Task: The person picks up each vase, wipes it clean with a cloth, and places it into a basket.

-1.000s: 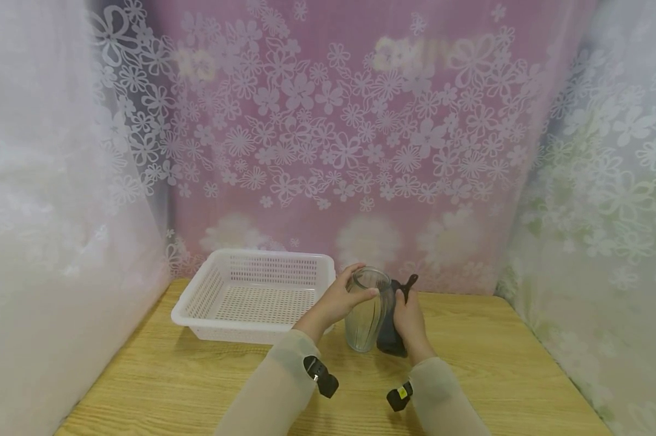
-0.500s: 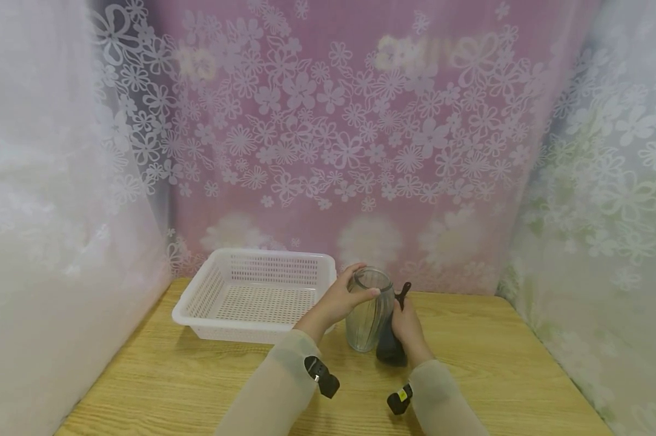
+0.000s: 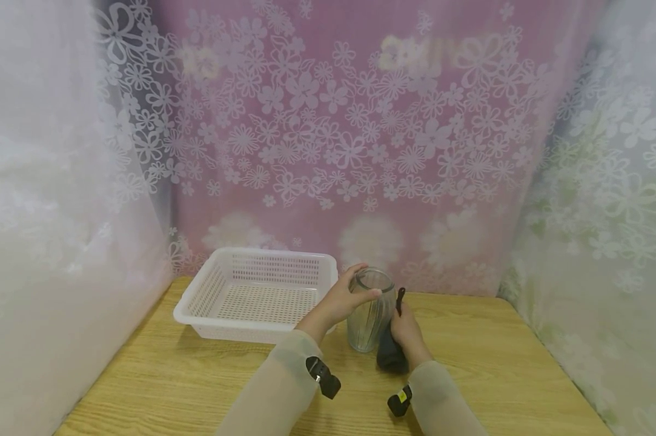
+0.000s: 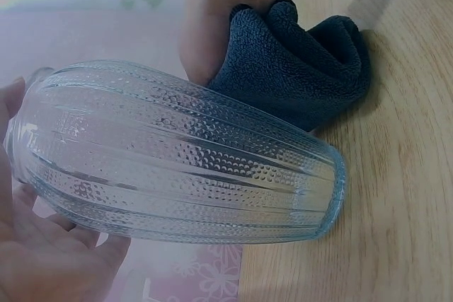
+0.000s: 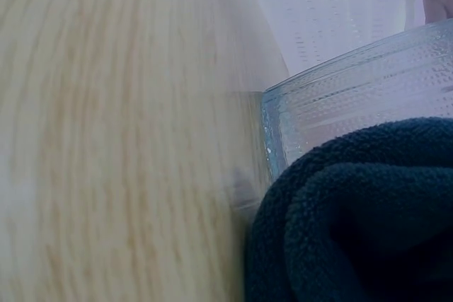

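A clear ribbed glass vase (image 3: 364, 327) stands upright on the wooden table, its narrow base down. My left hand (image 3: 340, 304) grips it round the neck, thumb on the near side of the rim. On the vase's right side, my right hand (image 3: 406, 332) holds a folded dark blue towel (image 3: 391, 356) against the glass. In the left wrist view the towel (image 4: 297, 68) bulges beside the vase's lower half, with the right hand (image 4: 226, 19) behind it. The right wrist view has towel folds (image 5: 354, 196) covering part of the vase (image 5: 340, 104) near its base.
A white plastic basket (image 3: 235, 333) with perforated walls stands left of the vase, close to my left forearm. Floral curtains (image 3: 360, 151) enclose the wooden table (image 3: 486, 363) at the back and both sides. Each wrist wears a black strapped camera (image 3: 323, 378).
My right hand and the towel have slid down along the vase's right side. The towel's upper tip has dropped and swung inward. My left hand keeps its grip on the neck.
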`<state>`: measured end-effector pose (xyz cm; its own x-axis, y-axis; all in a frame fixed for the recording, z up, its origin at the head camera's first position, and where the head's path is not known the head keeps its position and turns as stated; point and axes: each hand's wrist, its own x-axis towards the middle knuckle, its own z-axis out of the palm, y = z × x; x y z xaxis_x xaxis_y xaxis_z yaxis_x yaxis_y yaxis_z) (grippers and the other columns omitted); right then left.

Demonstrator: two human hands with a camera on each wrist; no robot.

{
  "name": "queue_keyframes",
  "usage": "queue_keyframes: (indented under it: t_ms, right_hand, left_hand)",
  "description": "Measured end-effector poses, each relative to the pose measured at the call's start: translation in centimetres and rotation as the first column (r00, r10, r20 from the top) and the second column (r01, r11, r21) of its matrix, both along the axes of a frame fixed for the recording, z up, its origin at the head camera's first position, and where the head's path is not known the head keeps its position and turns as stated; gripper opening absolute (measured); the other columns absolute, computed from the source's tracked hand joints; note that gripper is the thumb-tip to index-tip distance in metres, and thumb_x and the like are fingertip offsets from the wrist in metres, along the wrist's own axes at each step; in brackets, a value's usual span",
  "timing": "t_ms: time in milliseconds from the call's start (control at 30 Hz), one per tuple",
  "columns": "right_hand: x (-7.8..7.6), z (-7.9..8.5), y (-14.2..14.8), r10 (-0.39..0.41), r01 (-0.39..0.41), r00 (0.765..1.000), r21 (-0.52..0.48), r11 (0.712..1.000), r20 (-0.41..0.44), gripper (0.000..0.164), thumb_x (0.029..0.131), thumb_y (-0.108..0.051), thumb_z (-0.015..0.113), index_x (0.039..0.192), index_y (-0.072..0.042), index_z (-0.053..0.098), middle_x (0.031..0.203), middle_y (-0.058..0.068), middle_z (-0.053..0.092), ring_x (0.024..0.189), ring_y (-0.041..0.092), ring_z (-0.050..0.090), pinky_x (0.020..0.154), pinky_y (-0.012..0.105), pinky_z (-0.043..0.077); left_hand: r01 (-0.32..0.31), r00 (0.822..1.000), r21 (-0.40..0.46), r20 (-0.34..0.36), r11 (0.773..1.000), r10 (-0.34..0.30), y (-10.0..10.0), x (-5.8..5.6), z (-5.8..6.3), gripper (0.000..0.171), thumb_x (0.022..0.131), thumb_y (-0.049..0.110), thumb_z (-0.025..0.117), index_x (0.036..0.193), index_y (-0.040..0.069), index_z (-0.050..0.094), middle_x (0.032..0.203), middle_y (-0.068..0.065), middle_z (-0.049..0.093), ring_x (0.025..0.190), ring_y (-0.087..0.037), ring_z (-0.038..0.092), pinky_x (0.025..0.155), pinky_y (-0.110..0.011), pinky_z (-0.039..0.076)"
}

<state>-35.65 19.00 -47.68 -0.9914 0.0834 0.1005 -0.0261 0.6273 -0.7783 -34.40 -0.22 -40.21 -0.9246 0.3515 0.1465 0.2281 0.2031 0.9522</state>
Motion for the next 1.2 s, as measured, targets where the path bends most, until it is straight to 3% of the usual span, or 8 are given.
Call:
queue_keyframes:
  t_ms: [433,633,867,1067,1200]
  right_hand:
    - [-0.2,-0.2,0.1,0.013,-0.017,0.999,0.081,0.997,0.049,0.041,0.100,-0.023,0.029,0.125,0.006,0.044,0.122,0.032,0.049,0.108,0.046,0.050,0.085,0.055,0.041]
    - [0.0,0.2,0.1,0.027,-0.034,0.997,0.107,0.994,0.074,0.049,0.100,-0.031,0.028,0.125,0.008,0.044,0.123,0.031,0.049,0.107,0.045,0.050,0.086,0.054,0.040]
    - [0.0,0.4,0.4,0.040,-0.051,0.993,0.099,0.994,0.108,0.051,0.100,-0.033,0.028,0.124,0.008,0.044,0.120,0.031,0.051,0.105,0.043,0.051,0.085,0.053,0.041]
    - [-0.1,0.5,0.8,0.047,-0.057,0.991,0.078,0.995,0.127,0.048,0.100,-0.028,0.029,0.130,0.008,0.040,0.127,0.033,0.045,0.114,0.047,0.045,0.090,0.057,0.038]
    - [0.0,0.8,1.1,0.048,-0.055,0.995,0.079,0.995,0.091,0.046,0.099,-0.025,0.030,0.128,0.009,0.041,0.125,0.033,0.046,0.114,0.047,0.045,0.091,0.057,0.037]
  left_hand:
    - [0.003,1.000,0.008,-0.004,1.000,-0.003,0.0,0.1,0.0,0.067,0.075,0.057,0.067,0.130,0.057,0.030,0.150,0.011,0.021,0.137,-0.022,0.021,0.104,-0.051,0.028]
    - [0.001,1.000,0.000,-0.009,1.000,-0.001,0.0,0.1,0.0,0.066,0.075,0.058,0.067,0.130,0.057,0.030,0.150,0.011,0.021,0.137,-0.022,0.021,0.104,-0.052,0.028]
    - [0.019,1.000,0.006,0.015,1.000,-0.019,-0.5,2.1,2.2,0.068,0.082,0.042,0.067,0.139,0.041,0.030,0.151,0.004,0.020,0.137,-0.025,0.020,0.105,-0.051,0.026]
    - [0.021,1.000,-0.010,0.017,1.000,-0.021,-0.5,2.3,2.4,0.068,0.083,0.044,0.066,0.140,0.041,0.029,0.151,0.003,0.020,0.137,-0.026,0.020,0.104,-0.053,0.027]
    - [0.016,1.000,-0.008,0.018,1.000,-0.016,-0.5,2.2,2.4,0.068,0.082,0.044,0.066,0.139,0.041,0.030,0.151,0.002,0.020,0.137,-0.027,0.020,0.104,-0.053,0.026]
